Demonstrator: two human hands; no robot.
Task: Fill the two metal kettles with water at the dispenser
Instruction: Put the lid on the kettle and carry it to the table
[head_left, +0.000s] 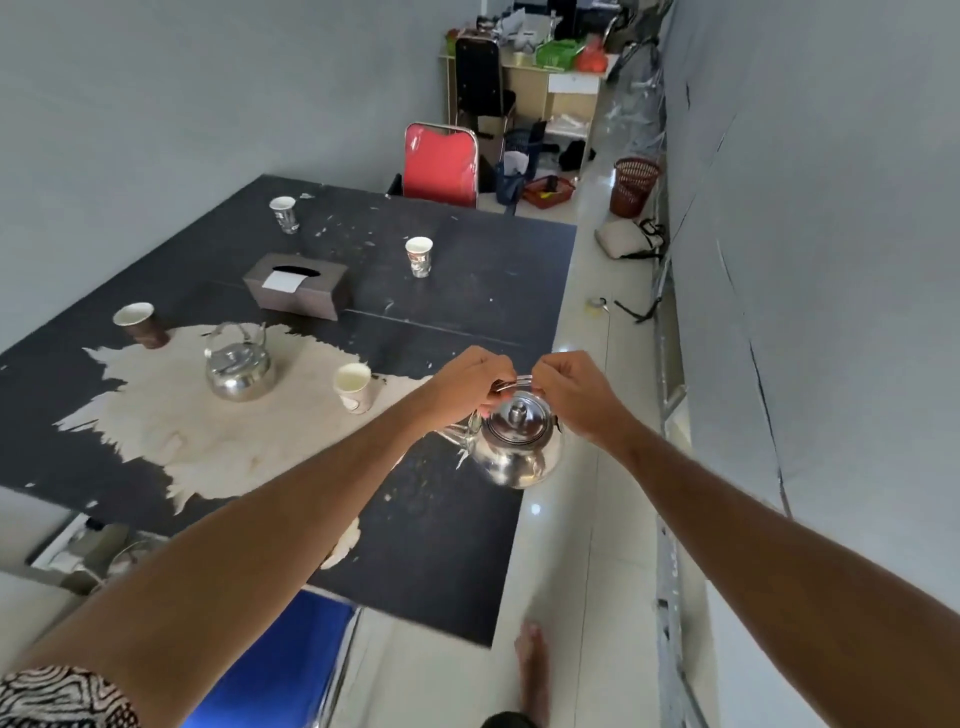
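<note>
Both arms reach forward over the near right corner of the black table (467, 249). Left hand (470, 382) and right hand (576, 387) are both closed around the wire handle of the near kettle (519, 441), one at each end of the handle, knuckles up. This kettle hangs in the air just past the table's right edge, lid on, spout pointing left toward the table, body partly over the tiled floor (587, 545)

Second kettle (239, 366) stands upright on the table, on the worn pale patch at the table's left side, handle raised, lid on, untouched, well apart from both hands

On the table: a white paper cup (354, 387) on the pale patch between the two kettles, a brown cup (139, 323) at the table's left edge near the second kettle, a tissue box (296, 286) at mid table, two patterned cups (284, 213) (418, 255) toward the table's far side

Red chair (440, 163) stands beyond the table's far edge. Brown basket (635, 184) sits on the floor past the table's far right corner, by the wall. A bare foot (535, 670) shows on the floor near the table's near right corner. Dispenser can't be made out in the head view
</note>
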